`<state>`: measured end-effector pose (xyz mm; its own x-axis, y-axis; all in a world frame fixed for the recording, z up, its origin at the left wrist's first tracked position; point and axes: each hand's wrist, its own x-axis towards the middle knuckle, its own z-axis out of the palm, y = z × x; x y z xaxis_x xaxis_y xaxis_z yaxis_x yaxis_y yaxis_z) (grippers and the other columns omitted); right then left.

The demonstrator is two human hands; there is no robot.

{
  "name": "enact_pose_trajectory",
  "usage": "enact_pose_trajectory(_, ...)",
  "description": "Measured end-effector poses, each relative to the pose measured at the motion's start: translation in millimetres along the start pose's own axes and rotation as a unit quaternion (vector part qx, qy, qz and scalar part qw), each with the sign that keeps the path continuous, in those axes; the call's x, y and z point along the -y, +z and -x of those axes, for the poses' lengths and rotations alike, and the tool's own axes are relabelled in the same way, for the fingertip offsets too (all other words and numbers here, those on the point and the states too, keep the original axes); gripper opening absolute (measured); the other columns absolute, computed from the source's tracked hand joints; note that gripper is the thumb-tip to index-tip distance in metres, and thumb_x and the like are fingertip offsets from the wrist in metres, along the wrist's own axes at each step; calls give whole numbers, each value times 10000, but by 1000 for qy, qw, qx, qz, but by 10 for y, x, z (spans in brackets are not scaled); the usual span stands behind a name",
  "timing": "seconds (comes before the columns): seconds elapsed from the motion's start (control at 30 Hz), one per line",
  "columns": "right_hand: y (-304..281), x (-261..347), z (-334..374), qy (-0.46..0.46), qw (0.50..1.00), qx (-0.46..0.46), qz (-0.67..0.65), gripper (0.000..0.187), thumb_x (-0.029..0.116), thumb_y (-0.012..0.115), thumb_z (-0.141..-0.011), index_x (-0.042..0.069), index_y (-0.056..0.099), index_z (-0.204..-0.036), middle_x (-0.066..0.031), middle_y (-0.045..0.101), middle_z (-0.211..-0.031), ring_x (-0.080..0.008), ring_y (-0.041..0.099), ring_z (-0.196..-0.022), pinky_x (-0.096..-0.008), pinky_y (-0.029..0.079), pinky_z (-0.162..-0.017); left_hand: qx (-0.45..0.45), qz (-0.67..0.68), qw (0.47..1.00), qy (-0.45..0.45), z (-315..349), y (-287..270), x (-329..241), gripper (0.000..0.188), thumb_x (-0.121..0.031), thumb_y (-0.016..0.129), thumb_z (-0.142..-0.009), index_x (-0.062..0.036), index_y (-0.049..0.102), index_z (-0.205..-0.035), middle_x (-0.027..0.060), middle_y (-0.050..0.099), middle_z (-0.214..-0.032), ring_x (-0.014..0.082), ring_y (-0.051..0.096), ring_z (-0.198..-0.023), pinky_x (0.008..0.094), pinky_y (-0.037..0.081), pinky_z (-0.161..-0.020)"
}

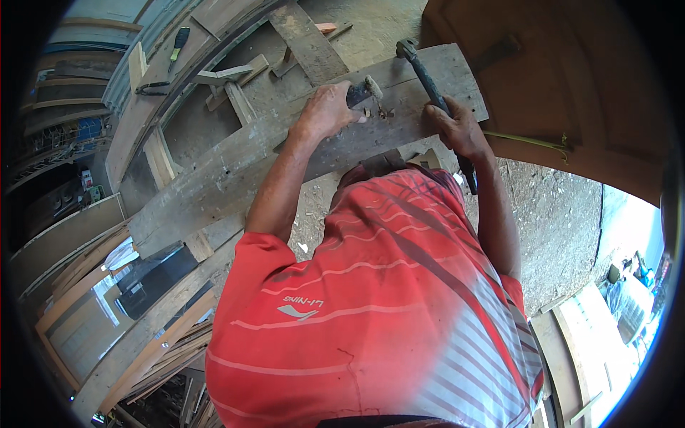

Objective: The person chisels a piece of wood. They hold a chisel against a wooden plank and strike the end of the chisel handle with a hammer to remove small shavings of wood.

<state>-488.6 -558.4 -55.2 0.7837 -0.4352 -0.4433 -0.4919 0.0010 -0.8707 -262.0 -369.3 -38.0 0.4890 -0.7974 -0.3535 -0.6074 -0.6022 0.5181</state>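
A long, weathered wooden plank [242, 160] lies slantwise in front of me. Over its right part, my left hand [325, 110] is closed round a chisel [357, 94] with a dark handle and a pale, battered end; the blade is hidden. Small wood chips [384, 113] lie on the plank just right of my left fingers. My right hand [460, 130] grips the dark handle of a hammer [428, 82]. The hammer's head is beyond that hand, over the plank's far edge and apart from the chisel.
A curved wooden frame [135, 143] stands at the far left, with a yellow-and-black screwdriver [178, 46] and dark pliers [153, 88] on it. A large brown wooden panel [571, 85] rises at the right. Stacked boards [164, 360] fill the lower left.
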Motion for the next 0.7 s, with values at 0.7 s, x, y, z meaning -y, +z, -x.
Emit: enact_pose_trajectory(0.7, 2, -127, -30, -20, 999, 1, -38, 324, 391, 621, -1008, 80, 584, -924, 54, 466, -622, -48, 443, -497, -258, 350, -442, -275, 137, 927, 215, 262, -333, -513, 509, -444, 716, -930, 9, 596, -1129, 159, 710, -861, 325, 710, -778, 408, 562, -710)
